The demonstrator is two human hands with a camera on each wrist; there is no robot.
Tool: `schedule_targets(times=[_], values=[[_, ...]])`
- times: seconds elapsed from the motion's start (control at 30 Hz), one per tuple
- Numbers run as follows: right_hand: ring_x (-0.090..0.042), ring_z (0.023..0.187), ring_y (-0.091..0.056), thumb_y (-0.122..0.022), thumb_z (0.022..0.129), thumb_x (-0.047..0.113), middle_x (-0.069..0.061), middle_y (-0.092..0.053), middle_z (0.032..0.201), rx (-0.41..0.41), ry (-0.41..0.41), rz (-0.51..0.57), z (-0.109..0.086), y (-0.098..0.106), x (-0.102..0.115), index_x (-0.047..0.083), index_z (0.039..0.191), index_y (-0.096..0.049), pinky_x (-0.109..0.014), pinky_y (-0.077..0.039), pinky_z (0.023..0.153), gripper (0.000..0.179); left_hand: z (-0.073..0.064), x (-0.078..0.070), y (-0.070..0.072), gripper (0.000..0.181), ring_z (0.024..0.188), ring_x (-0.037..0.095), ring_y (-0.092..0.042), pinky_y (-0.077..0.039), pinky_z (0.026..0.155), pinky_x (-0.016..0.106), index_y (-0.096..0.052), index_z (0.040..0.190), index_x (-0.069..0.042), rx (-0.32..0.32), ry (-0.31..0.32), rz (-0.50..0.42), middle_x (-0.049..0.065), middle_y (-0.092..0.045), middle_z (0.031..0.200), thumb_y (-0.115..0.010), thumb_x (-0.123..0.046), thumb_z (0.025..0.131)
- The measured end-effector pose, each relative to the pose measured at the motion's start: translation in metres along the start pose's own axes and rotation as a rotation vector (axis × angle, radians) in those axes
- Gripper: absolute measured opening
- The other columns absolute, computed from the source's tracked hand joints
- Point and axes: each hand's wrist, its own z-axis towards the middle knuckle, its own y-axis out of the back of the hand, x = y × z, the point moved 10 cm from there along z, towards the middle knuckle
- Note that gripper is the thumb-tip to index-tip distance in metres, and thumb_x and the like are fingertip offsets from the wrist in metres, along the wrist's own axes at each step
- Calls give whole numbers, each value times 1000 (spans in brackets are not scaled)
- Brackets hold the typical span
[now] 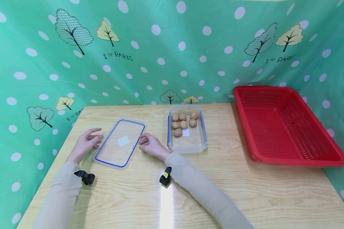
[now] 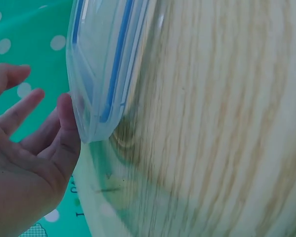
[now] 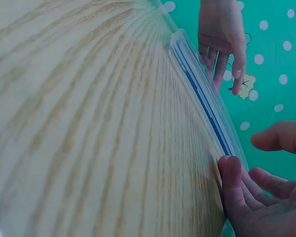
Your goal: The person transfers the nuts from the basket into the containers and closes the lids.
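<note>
A clear plastic lid [image 1: 114,155] with a blue seal lies at a slant on the left of the table, a white square showing at its middle. My left hand [image 1: 87,143] is at its left edge, fingers loosely bent, the fingertips right at the rim in the left wrist view. At the opposite edge is my right hand [image 1: 151,144], its fingertips by the lid [image 3: 202,94] and its thumb held apart. Neither hand wraps round the lid. Right of it stands a clear food container [image 1: 195,144] with several walnuts [image 1: 177,132] in its left and back parts.
A large red plastic basket [image 1: 255,149] stands at the right of the wooden table [image 1: 126,197]. Behind and beside the table hangs a green dotted cloth [image 1: 149,63] with printed trees. A bright reflection streaks the tabletop near the front.
</note>
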Motion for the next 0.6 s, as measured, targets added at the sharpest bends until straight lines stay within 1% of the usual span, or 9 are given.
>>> schedule_targets(times=[0.07,0.13,0.23,0.3,0.43,0.6], values=[[-18,95,-61,-64,86,1,-11,-61,108,1,-7,1,0,0,-1,-1,128,-54,-23,-51,77,44,1,1,-4,53,85,9,-61,-52,67,27,-31,145,6,36,5,-5,31,-55,125,-48,-18,101],[-18,98,-61,-64,86,2,-10,-61,110,1,-13,-1,-1,0,-1,0,131,-53,-23,-51,79,47,1,2,-9,53,84,9,-60,-50,64,27,-32,145,5,69,7,4,30,-54,126,-49,-17,100],[-18,103,-60,-64,86,3,-9,-59,113,-6,-21,-2,-1,0,-1,1,135,-51,-23,-51,81,51,2,2,-13,52,84,9,-60,-48,62,27,-33,145,4,101,8,17,34,-49,129,-51,-13,100],[-19,105,-59,-63,85,3,-9,-59,116,-14,-23,0,-1,0,-1,0,137,-49,-23,-50,82,54,2,3,-15,52,87,9,-59,-49,63,26,-33,145,4,109,13,12,36,-46,131,-52,-10,98],[-21,106,-58,-64,83,1,-11,-58,118,-38,-30,18,-1,1,-1,-2,140,-45,-21,-49,82,60,1,6,-18,54,89,8,-57,-50,67,26,-32,146,4,123,34,-22,35,-44,130,-53,-3,96],[-21,103,-59,-65,83,-1,-13,-58,117,-73,-25,57,-1,4,0,-3,139,-47,-21,-50,83,59,-2,9,-20,54,90,7,-56,-52,71,25,-32,146,4,119,55,-58,32,-43,130,-53,-3,96]])
